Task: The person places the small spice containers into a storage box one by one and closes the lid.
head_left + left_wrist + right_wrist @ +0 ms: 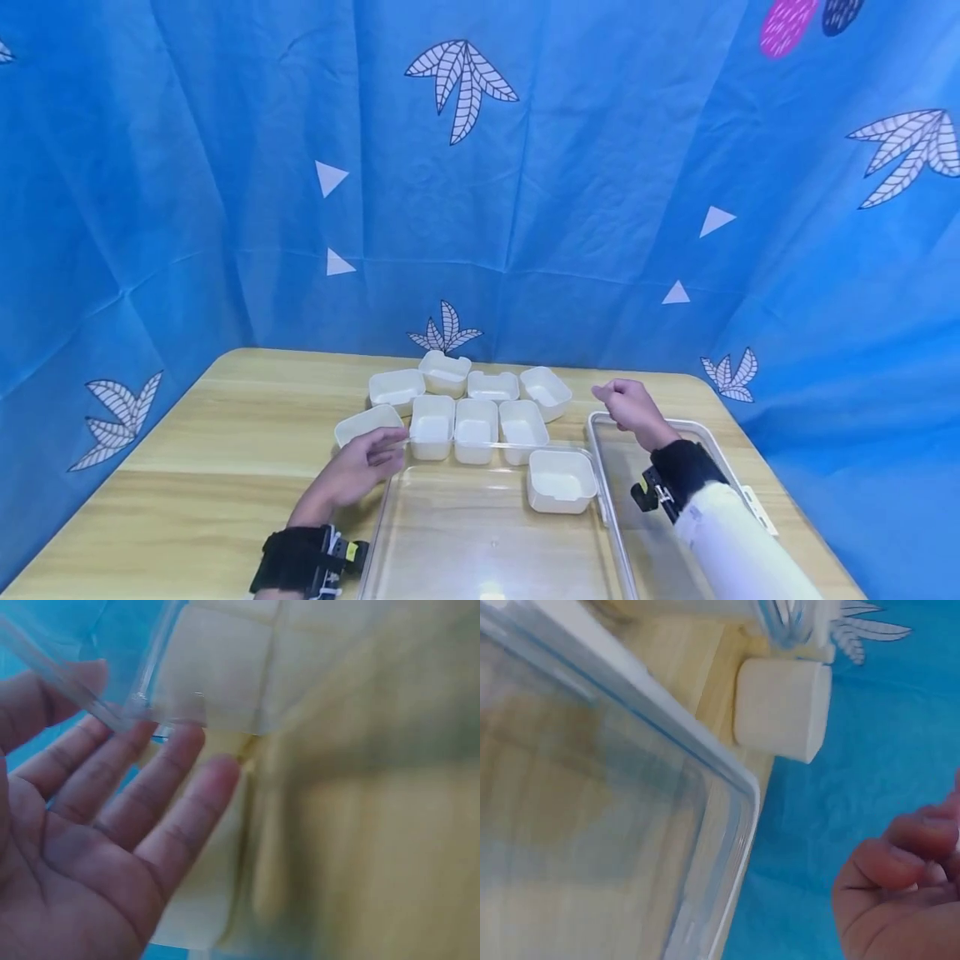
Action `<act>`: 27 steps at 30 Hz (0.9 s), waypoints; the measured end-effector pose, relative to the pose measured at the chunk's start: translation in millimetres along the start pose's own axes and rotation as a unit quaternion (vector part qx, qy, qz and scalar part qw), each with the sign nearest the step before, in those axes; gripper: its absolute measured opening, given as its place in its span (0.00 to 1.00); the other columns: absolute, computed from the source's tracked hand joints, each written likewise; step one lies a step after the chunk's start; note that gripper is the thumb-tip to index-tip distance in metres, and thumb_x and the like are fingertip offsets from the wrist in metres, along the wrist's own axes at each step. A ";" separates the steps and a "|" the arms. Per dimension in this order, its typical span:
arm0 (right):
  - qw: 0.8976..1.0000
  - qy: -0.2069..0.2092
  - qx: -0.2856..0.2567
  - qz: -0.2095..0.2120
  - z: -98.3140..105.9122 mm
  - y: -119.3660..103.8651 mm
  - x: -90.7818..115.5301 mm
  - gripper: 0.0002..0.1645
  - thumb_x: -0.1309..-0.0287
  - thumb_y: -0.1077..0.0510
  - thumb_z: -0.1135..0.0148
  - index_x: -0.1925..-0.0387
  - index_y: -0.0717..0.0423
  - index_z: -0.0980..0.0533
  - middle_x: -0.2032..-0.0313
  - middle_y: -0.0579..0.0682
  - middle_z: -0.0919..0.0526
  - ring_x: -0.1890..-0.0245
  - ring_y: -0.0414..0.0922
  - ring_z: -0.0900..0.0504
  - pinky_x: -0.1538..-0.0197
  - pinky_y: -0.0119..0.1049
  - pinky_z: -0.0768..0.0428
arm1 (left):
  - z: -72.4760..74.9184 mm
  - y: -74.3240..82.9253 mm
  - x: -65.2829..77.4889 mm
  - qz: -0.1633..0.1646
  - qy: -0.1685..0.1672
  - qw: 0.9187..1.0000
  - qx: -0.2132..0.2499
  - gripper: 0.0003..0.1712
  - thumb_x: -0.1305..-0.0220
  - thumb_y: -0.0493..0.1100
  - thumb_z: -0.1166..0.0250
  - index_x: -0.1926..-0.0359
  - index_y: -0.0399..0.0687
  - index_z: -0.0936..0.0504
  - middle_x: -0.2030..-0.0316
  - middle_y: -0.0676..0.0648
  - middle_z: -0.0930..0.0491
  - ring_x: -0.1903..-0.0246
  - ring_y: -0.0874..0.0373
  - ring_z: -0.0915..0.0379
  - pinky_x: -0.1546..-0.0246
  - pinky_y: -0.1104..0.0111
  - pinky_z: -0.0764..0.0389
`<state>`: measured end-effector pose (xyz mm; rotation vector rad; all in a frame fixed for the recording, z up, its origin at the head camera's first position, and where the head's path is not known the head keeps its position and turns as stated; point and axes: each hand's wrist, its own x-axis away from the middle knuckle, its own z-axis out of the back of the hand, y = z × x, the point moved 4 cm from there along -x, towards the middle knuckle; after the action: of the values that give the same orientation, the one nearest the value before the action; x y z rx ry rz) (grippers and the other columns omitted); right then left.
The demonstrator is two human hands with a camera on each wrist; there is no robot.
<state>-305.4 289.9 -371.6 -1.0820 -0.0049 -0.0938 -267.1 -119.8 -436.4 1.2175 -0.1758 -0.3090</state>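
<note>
My left hand (360,468) is at the far left corner of a clear plastic box (480,521). In the left wrist view, its fingers (187,814) reach out nearly straight, tips right at the clear rim. A small white open-topped container (562,482) stands in the box's far right corner. My right hand (633,410) is raised above the far end of a clear lid with a pale rim (622,475). Its fingers are curled in, and nothing shows in them in the right wrist view.
Several similar white containers (476,429) cluster beyond the box on the wooden table (187,467), some in a back row. A white latch (761,510) sticks out from the lid's right side. A blue patterned cloth (480,208) hangs behind and around the table.
</note>
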 end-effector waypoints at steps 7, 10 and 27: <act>0.993 -0.005 0.116 0.017 -15.5 -3.9 -19.8 0.13 0.35 0.57 0.44 0.76 0.57 0.31 0.76 0.46 0.33 0.80 0.41 0.36 0.74 0.34 0.33 | -2.7 -10.5 0.5 -0.020 0.010 1.000 0.019 0.23 0.35 0.35 0.39 0.40 0.33 0.29 0.44 0.35 0.25 0.44 0.40 0.28 0.45 0.53 0.25; 0.989 -0.009 0.146 0.025 -21.1 -4.4 -27.2 0.15 0.37 0.58 0.44 0.79 0.54 0.34 0.80 0.45 0.35 0.81 0.42 0.36 0.74 0.33 0.33 | -2.0 -13.2 0.7 0.000 0.023 1.000 0.013 0.23 0.35 0.38 0.37 0.40 0.38 0.28 0.45 0.39 0.23 0.46 0.43 0.27 0.45 0.53 0.25; 0.974 -0.033 0.222 0.005 -37.4 -0.9 -55.3 0.15 0.39 0.55 0.42 0.80 0.53 0.30 0.85 0.45 0.31 0.85 0.40 0.34 0.81 0.30 0.33 | 0.2 -12.4 -4.9 0.008 0.018 0.999 -0.031 0.24 0.36 0.41 0.36 0.41 0.41 0.26 0.47 0.45 0.22 0.47 0.46 0.26 0.48 0.53 0.24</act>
<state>-362.2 260.5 -391.2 -0.6371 -0.0779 -0.0447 -273.6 -122.3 -447.9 1.1588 -0.1450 -0.2762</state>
